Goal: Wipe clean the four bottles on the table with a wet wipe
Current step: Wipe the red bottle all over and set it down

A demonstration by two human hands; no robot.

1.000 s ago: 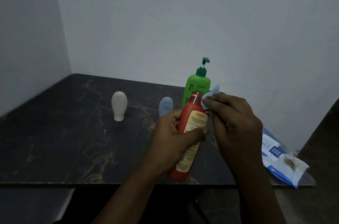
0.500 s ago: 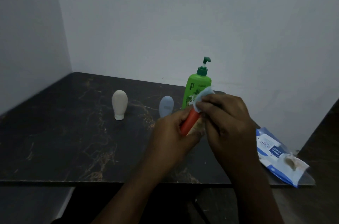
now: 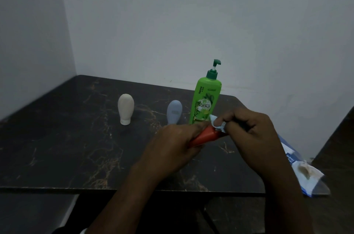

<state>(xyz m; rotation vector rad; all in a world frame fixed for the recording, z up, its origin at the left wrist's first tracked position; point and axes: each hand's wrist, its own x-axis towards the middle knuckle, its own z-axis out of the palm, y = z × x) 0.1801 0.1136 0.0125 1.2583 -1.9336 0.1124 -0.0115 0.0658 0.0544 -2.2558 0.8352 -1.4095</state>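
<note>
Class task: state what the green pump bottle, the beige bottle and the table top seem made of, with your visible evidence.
Green pump bottle: likely glossy plastic, smooth moulded body, printed label. Beige bottle: probably matte plastic or silicone, dull even surface. Table top: dark marble or marble-look laminate, pale brown veins; which one, unclear.

Four bottles (image 3: 125, 108) (image 3: 174, 111) (image 3: 206, 99) (image 3: 206, 135), one wipe (image 3: 217, 125), one pack (image 3: 302, 168)
</note>
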